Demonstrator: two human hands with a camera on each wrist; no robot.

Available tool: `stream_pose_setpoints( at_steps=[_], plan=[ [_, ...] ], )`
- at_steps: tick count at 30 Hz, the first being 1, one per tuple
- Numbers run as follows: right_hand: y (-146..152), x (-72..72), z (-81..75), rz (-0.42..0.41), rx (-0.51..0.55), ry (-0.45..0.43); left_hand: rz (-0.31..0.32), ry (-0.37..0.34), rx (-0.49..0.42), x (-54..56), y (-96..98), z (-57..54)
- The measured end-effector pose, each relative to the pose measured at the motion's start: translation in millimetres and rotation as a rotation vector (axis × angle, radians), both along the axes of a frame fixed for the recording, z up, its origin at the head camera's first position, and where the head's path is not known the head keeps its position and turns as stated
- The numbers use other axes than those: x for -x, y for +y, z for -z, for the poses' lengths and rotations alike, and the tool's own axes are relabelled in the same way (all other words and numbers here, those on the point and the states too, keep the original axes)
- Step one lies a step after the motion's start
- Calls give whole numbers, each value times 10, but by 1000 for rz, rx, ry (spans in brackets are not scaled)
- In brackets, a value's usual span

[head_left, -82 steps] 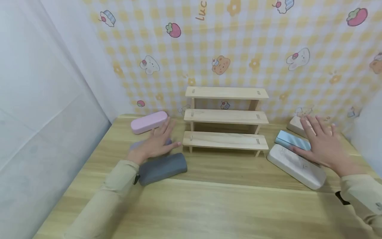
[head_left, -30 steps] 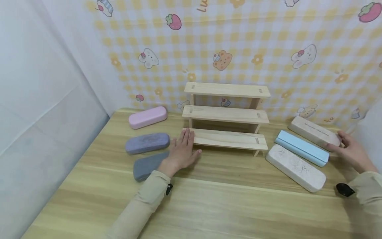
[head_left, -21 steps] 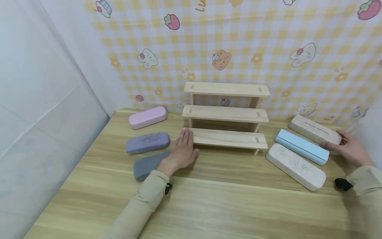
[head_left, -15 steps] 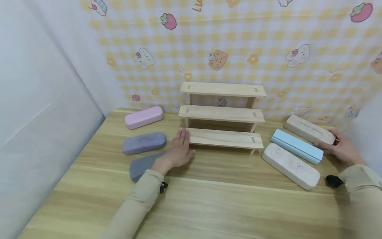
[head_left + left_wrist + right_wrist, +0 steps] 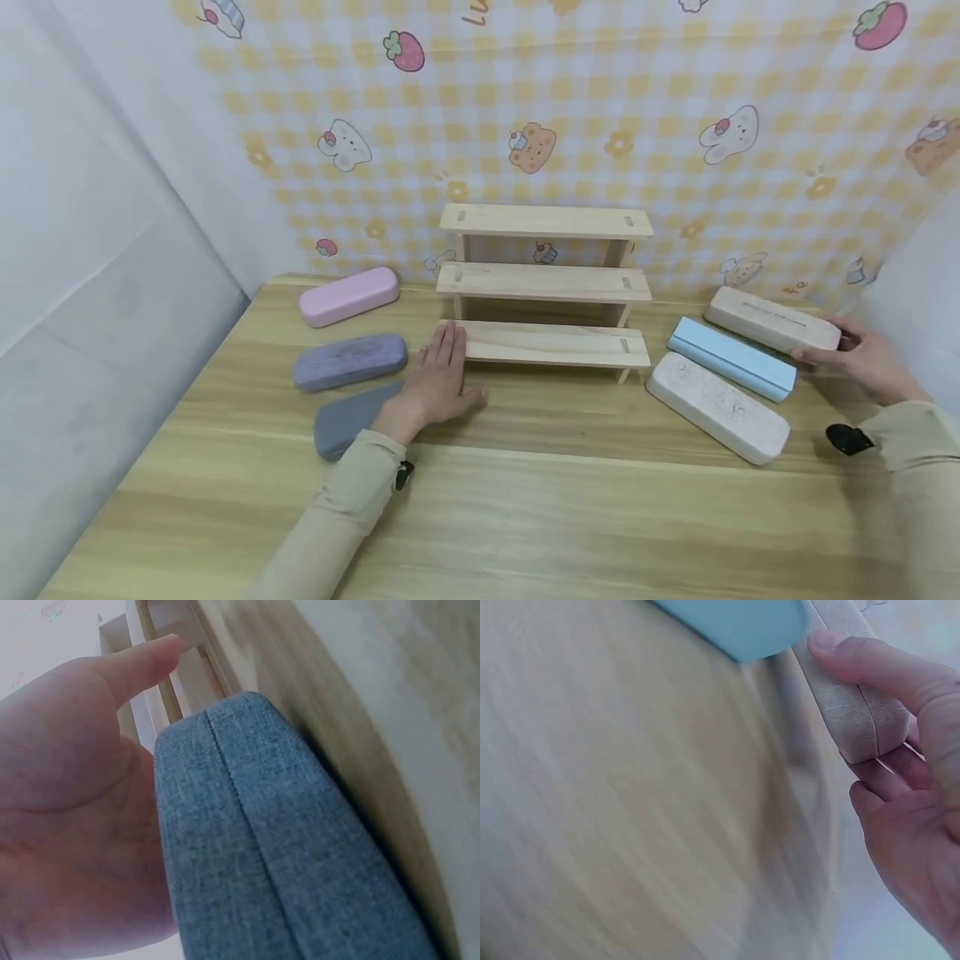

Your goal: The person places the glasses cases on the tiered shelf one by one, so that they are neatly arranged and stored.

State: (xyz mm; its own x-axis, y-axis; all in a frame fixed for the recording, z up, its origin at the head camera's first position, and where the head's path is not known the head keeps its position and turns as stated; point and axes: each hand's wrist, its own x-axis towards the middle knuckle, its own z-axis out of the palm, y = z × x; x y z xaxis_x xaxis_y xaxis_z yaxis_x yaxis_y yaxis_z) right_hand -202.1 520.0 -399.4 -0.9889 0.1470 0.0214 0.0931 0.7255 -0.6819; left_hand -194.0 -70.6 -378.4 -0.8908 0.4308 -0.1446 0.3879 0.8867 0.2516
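Note:
My left hand (image 5: 435, 387) rests on the left end of the bottom step of a wooden three-tier shelf (image 5: 551, 342), fingers straight, thumb out to the side. Beneath its wrist lies a dark grey fabric glasses case (image 5: 348, 421), partly covered in the head view; its seam shows in the left wrist view. On the far right, my right hand (image 5: 870, 362) grips the near end of a beige glasses case (image 5: 772, 321) printed with lettering. The thumb (image 5: 862, 660) lies on its side, and other fingers reach beneath the end in the right wrist view.
In front of the beige case lie a light blue case (image 5: 731, 358) and a whitish case (image 5: 716, 408) with a tree print. On the left are a pink case (image 5: 348, 297) and a purple-blue case (image 5: 348, 361). A checked cloth (image 5: 585, 92) hangs behind the table.
From above the left cases, my left hand has moved onto the shelf's bottom step. My right hand has gone from above the right cases to the beige one's end and taken hold.

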Motion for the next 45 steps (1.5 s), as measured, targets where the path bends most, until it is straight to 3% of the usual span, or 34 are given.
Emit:
stream_pose_setpoints(
  at_steps=[5, 13, 23, 30, 45],
  plan=[
    [-34, -66, -136, 6, 19, 12, 6, 37, 22, -33, 4, 14],
    [-158, -100, -360, -51, 72, 73, -11, 79, 78, -22, 18, 17],
    [-498, -22, -696, -125, 120, 87, -26, 114, 59, -29, -7, 65],
    [-682, 5, -904, -188, 154, 159, -27, 87, 71, -40, 48, 20],
    [-1003, 169, -1226, -239, 217, 191, -37, 58, 112, -26, 67, 11]
  ],
)
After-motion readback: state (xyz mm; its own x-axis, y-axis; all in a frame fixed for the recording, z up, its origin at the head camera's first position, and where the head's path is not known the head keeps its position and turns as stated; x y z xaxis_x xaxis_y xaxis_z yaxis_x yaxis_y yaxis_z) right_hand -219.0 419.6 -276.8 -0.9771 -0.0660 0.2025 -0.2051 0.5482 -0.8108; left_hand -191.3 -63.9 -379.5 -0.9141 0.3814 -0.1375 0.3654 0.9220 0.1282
